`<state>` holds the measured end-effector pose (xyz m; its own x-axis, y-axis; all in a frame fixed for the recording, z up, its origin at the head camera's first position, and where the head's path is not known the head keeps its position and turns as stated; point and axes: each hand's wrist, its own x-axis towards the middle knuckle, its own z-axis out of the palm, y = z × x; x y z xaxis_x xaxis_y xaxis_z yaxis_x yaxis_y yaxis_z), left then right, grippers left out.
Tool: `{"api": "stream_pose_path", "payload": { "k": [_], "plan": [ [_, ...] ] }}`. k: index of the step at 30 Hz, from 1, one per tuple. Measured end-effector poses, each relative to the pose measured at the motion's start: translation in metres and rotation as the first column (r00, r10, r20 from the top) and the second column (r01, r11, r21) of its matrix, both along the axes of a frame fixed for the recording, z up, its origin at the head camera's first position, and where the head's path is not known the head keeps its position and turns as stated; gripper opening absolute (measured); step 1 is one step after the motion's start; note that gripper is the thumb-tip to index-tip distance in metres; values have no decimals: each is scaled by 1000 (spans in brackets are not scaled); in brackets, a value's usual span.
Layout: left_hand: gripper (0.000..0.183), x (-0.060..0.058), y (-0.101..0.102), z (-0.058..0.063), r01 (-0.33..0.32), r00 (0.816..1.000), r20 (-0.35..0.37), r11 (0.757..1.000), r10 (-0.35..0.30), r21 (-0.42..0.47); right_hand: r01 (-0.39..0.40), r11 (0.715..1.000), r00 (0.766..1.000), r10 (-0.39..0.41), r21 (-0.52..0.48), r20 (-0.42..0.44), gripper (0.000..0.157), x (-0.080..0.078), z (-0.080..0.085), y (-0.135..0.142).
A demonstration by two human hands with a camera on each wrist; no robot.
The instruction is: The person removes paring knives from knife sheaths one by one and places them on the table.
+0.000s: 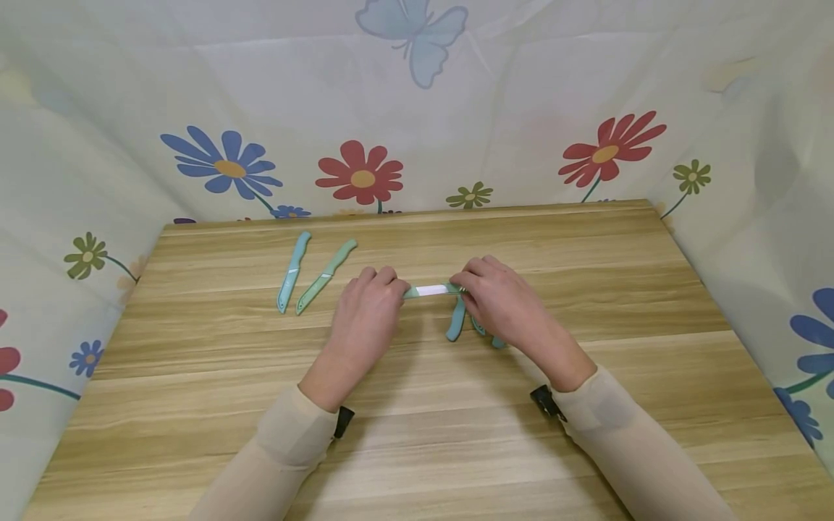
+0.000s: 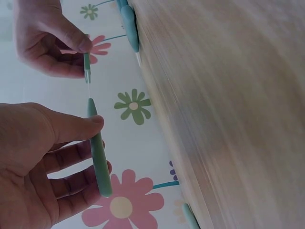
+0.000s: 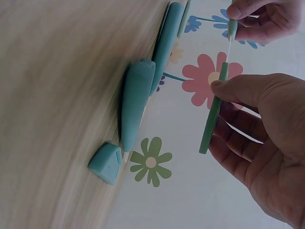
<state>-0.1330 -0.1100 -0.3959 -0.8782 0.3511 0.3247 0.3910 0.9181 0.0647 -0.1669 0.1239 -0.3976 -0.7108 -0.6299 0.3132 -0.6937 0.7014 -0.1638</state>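
My left hand [image 1: 368, 311] grips the pale green handle [image 2: 100, 162] of a small knife between thumb and fingers. My right hand [image 1: 504, 300] pinches that knife's green sheath [image 3: 213, 114]. A stretch of bright blade [image 1: 431, 290] shows between handle and sheath, level above the table. Beneath the right hand lie teal knife pieces, partly hidden by it; one teal handle [image 1: 457, 320] sticks out toward me. The right wrist view shows a teal handle [image 3: 137, 105] and a short teal end piece [image 3: 106, 163] on the tabletop.
Left of my hands, a blue sheathed knife [image 1: 295, 271] and a green sheathed knife [image 1: 327, 276] lie side by side on the wooden table [image 1: 417, 420]. A white flowered curtain [image 1: 508, 101] stands behind the table's far edge and along both sides.
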Motion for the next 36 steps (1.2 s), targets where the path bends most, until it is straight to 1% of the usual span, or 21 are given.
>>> {"api": "stream_pose_path", "payload": {
  "k": [12, 24, 36],
  "plan": [
    [10, 0, 0, -1, 3, 1000, -19, 1000, -2, 10, 3, 1000, 1000, -3, 4, 6, 23, -1, 1, 2],
    [10, 0, -1, 1, -9, 1000, -3, 1000, 9, 9, 21, 1000, 999, -22, 19, 24, 23, -1, 4, 3],
    [9, 0, -2, 3, -14, 1000, -4, 1000, 14, 14, 30, 999, 999, -31, 16, 29, 23, -1, 6, 4]
  ]
}}
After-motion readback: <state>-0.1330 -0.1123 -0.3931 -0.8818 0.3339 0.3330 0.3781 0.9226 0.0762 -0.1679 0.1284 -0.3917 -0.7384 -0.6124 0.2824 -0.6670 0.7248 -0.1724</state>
